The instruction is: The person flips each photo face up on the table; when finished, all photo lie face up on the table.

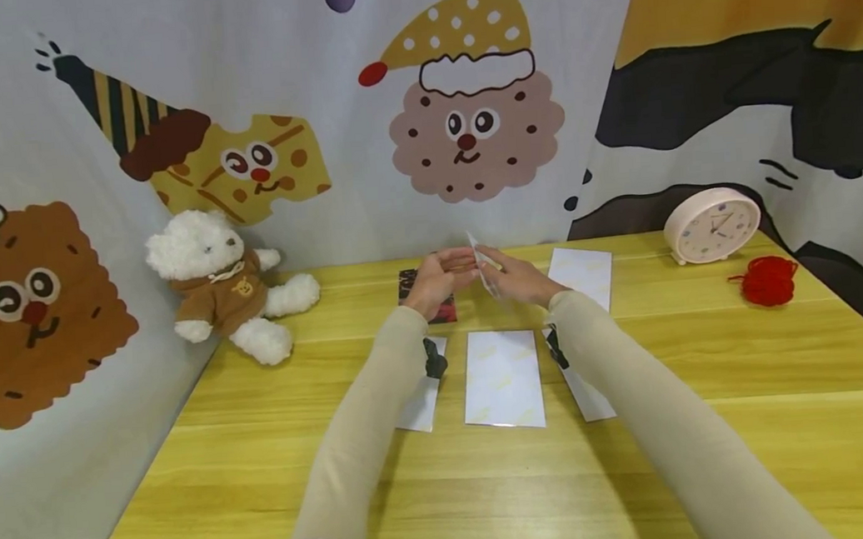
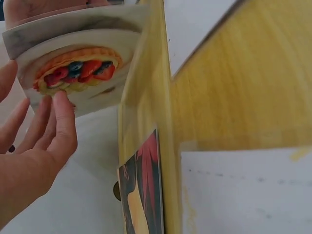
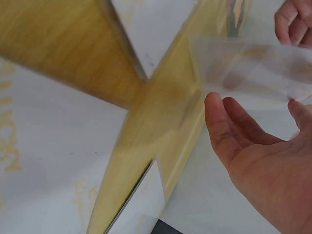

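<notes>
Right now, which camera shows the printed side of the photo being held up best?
The left wrist view: the photo faces that camera and shows a fruit tart on a plate, the left hand at its edge. The head view catches it only edge-on. The right wrist view shows its pale, blurred back.

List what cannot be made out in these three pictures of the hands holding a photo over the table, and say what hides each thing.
- Clock hands: too small in the head view.
- Photo picture side: edge-on in the head view; the left wrist view shows a fruit tart.
- Dark card: mostly behind the left hand; cut by the frame edge in the left wrist view.
- Right hand fingertips: behind the blurred photo in the right wrist view.
- White sheets: pale print unreadable.
</notes>
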`<state>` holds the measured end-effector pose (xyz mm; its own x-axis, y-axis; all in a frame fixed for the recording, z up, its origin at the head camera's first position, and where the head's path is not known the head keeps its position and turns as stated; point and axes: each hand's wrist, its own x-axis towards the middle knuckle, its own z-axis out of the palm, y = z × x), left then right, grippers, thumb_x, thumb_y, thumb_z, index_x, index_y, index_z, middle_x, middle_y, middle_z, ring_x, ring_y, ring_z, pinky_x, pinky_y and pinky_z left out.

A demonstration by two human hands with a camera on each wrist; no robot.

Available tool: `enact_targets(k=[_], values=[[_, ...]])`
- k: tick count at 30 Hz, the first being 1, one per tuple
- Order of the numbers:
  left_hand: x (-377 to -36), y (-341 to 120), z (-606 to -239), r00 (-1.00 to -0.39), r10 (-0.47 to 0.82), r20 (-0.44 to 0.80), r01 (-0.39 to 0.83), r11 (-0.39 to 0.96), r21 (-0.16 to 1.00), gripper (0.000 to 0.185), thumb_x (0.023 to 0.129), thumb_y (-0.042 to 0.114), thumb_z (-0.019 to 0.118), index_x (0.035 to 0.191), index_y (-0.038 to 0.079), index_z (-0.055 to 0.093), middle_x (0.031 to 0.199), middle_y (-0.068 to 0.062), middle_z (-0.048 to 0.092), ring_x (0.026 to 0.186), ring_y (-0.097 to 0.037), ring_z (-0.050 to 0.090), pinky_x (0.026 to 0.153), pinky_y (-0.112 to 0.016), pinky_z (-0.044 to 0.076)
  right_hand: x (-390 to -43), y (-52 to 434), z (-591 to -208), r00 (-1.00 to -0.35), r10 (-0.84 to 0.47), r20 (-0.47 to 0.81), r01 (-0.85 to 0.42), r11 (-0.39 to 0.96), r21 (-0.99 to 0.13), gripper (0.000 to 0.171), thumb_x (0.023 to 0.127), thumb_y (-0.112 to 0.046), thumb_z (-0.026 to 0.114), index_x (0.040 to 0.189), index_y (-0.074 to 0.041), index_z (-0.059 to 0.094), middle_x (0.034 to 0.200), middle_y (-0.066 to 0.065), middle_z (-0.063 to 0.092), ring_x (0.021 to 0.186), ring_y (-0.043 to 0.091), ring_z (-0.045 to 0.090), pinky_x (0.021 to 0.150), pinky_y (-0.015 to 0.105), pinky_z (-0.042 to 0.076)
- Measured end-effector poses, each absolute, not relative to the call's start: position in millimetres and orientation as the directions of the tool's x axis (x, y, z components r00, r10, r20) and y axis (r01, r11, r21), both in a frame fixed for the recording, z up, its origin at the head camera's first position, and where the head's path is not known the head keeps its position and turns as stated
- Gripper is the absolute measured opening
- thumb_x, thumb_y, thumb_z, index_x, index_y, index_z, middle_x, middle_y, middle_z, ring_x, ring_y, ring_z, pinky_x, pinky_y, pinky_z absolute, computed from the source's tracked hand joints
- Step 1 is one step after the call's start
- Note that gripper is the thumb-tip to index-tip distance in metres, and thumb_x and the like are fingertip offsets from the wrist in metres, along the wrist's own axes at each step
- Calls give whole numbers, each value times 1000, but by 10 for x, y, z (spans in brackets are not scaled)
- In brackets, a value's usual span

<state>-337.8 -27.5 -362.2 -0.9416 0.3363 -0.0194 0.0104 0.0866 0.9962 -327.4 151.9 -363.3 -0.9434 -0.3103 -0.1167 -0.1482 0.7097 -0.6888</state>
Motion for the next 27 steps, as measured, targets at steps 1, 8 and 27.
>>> enact_targets(k=[1, 8, 27], values=[[-3377, -277, -3620, -941, 337, -20, 11, 89, 996, 47, 85, 9, 65, 130, 14, 52, 130, -7, 56, 116, -23, 57, 97, -35, 49, -3275, 1521, -3628, -943, -311, -119, -145, 707, -692, 56, 94, -61, 23, 145, -45, 9, 150, 10, 33, 130, 35, 42, 107, 61, 28], [-3384, -253, -3578, -944, 325, -61, -18, 134, 991, 51, 80, 26, 73, 126, 37, 53, 146, -2, 39, 130, -25, 42, 105, -52, 38, -3274, 1556, -3559, -944, -315, -96, -50, 426, -903, 50, 95, -55, 34, 143, -43, 24, 149, 6, 32, 124, 33, 47, 100, 53, 42], [-3391, -296, -3553, -996, 75, 52, 68, 228, 971, 55, 77, 4, 70, 126, 25, 57, 141, -9, 40, 120, -28, 48, 90, -37, 50, -3228, 1619, -3496, -990, -112, 87, -138, 633, -762, 46, 91, -7, 50, 136, -6, 43, 115, 18, 60, 98, 27, 59, 76, 34, 53]])
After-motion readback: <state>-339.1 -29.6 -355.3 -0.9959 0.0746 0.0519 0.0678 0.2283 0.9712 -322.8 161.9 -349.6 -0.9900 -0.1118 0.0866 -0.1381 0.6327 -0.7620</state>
